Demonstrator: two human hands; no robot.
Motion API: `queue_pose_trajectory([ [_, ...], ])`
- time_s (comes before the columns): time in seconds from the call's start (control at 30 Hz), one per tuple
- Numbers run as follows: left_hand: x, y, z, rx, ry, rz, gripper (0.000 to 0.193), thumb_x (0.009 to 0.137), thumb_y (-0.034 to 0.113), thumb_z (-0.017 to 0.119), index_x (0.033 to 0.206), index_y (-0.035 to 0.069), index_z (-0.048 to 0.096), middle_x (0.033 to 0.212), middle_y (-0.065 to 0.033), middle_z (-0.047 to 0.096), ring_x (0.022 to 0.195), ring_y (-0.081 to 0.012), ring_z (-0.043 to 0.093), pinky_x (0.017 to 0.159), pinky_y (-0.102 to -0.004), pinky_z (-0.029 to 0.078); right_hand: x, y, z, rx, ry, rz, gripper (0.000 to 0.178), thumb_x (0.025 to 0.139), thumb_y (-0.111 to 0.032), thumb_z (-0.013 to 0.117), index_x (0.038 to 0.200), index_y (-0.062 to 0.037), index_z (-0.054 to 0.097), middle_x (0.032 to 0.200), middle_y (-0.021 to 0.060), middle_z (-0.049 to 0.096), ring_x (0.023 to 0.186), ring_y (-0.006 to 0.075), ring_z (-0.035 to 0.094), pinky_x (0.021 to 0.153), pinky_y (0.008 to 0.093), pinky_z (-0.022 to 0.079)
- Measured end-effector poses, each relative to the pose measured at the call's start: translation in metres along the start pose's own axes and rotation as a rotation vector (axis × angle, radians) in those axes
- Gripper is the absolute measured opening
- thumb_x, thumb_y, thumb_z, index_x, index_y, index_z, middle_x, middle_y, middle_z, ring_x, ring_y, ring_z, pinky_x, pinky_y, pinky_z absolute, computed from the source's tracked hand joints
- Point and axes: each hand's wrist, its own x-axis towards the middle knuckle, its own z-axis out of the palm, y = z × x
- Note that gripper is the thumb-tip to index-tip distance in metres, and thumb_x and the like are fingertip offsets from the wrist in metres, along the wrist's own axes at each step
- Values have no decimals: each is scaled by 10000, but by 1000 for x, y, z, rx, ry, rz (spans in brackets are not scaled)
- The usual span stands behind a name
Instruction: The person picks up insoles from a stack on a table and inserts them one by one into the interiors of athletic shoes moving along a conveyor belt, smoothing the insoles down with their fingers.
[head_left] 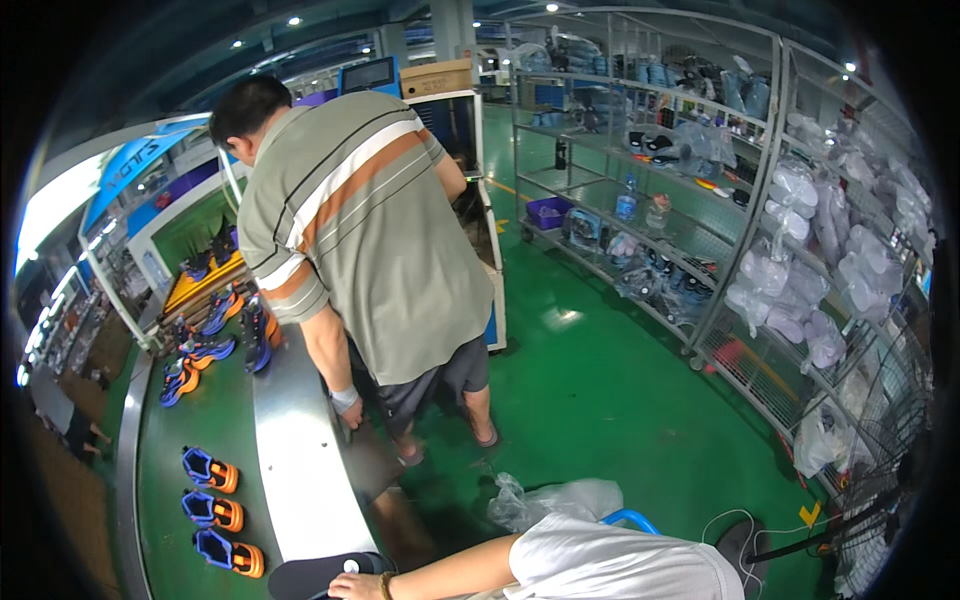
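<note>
From the lower edge my right forearm, in a white sleeve, reaches left. My right hand (pixel 357 587), with a band at the wrist, has its fingers curled over a dark, flat, sole-shaped piece (pixel 303 576) with a white round spot. That piece lies over the near end of a shiny metal ledge (pixel 300 455); the frame's lower edge cuts off part of the hand. Left of the ledge, three blue and orange shoes, the nearest one (pixel 228 553) closest to my hand, stand in a row on a green conveyor belt (pixel 165 520). My left hand is out of view.
A co-worker (pixel 370 230) in a striped shirt stands beyond the ledge, back turned. More shoes (pixel 205 350) stand farther along the belt. Wire rack shelves (pixel 650 205) with bagged goods line the right side. A clear plastic bag (pixel 560 500) and a fan (pixel 880 510) are nearby.
</note>
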Motion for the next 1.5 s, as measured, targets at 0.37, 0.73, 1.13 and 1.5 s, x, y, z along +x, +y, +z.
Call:
queue_pose_trajectory([
  [0.37,-75,3,-44,-130,203,-74,384,857,187,555,1173,-8,458,905,-143,596,750,-222,562,685,-309,458,25,-27,-34,-138,-571,193,924,636,-551,669,1348,-90,302,1407,203,251,1263,352,306,1041,535,187],
  [0.73,-133,-19,-66,-201,335,-195,369,868,200,557,1142,-30,467,906,-140,587,762,-216,548,702,-308,451,63,-30,-24,-17,-522,197,802,661,-399,725,1309,-100,359,1172,212,459,1085,370,473,892,451,412],
  [1.13,-194,-73,-81,-323,525,-462,361,881,214,559,1109,-54,478,908,-136,577,775,-209,533,722,-306,443,97,-114,-57,231,228,-310,150,741,-161,600,646,-46,607,1012,158,565,795,327,528,726,382,442],
  [1.5,-215,-92,-72,-967,557,-811,356,859,278,599,1043,-11,501,814,-24,550,698,-68,507,595,-199,407,38,-169,14,-157,-514,-539,112,638,-153,587,679,-54,620,762,36,580,808,200,521,699,302,443],
])
